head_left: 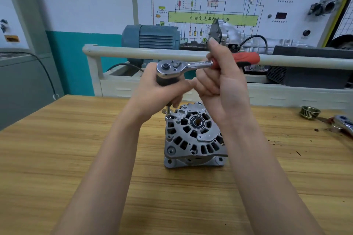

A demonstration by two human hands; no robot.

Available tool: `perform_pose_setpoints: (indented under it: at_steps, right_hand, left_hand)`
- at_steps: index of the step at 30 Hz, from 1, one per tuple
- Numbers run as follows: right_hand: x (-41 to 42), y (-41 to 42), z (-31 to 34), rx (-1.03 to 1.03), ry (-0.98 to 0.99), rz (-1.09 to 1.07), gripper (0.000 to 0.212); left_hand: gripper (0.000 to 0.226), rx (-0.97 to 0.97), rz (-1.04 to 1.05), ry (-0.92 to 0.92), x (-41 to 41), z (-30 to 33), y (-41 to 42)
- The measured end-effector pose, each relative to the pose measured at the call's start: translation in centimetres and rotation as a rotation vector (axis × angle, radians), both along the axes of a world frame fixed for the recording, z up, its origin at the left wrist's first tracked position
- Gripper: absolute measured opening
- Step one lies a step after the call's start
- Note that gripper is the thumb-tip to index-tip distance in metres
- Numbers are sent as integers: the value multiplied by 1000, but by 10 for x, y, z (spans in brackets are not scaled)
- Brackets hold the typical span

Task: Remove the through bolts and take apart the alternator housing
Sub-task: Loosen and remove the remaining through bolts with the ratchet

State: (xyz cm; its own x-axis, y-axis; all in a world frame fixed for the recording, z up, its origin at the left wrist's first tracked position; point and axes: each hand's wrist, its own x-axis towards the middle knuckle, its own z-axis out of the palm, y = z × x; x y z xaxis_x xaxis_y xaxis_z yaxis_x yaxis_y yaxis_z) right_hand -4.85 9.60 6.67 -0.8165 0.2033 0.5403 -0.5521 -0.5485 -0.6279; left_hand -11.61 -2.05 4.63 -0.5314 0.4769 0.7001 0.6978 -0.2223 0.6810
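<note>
Counter [76, 158]: wooden; alternator [193, 137] stood mid-surface.
Ratchet [191, 66]: handle clasped by right hand [223, 82]; vertical extension gripped by left hand [152, 89], seated on far-left through bolt [167, 117].

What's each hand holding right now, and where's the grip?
Both hold the ratchet wrench. The left hand grips the dark extension just under the ratchet head; the right hand grips the red handle near its metal neck.

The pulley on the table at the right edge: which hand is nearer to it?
Right. The right hand grips the ratchet handle, left of the pulley and raised above the table; the left hand, holding the ratchet's head, is farther left.
</note>
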Motion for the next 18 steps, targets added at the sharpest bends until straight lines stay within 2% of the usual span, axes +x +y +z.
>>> perform_pose_setpoints:
  at_steps: [4,7,9,11,13,15,18]
  right_hand:
    - [2,3,3,18,-35,32,32]
    - [4,-1,-1,124,78,-111,39]
    - [4,-8,-3,234,149,-302,35]
    - [4,-12,-4,291,174,-379,33]
    - [5,-9,-3,264,168,-290,35]
    - [4,-2,0,160,120,-153,41]
    - [0,9,2,2,-16,-5,36]
  left_hand:
    - [35,30,-113,-74,2,0,3]
    - [31,179,29,-185,4,4,7]
    - [23,325,166,-270,5,5,14]
    - [23,416,249,-312,8,5,19]
    - [24,388,253,-267,9,4,20]
    - [27,274,211,-173,7,2,16]
    - [32,94,47,-48,1,-1,9]
